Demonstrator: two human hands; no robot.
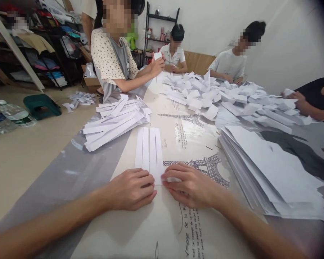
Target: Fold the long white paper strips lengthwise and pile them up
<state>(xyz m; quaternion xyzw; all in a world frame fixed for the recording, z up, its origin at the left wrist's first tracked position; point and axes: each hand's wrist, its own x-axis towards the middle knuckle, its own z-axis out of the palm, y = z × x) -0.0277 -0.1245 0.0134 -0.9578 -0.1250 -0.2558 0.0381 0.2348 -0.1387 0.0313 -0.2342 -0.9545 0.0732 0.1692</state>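
Fingers (pixel 146 181) touch paper strips (pixel 153 154) pointing lengthwise straight ahead.

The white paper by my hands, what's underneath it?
The pale tablecloth lies under the white paper; its printed tower drawing runs up to the paper's right edge. Any print directly beneath is covered, so I can't say what's there.

A green stool (pixel 41 106) stands beside plastic bottles (pixel 15 113), and a black shelf (pixel 162 17) against the white wall (pixel 207 27).
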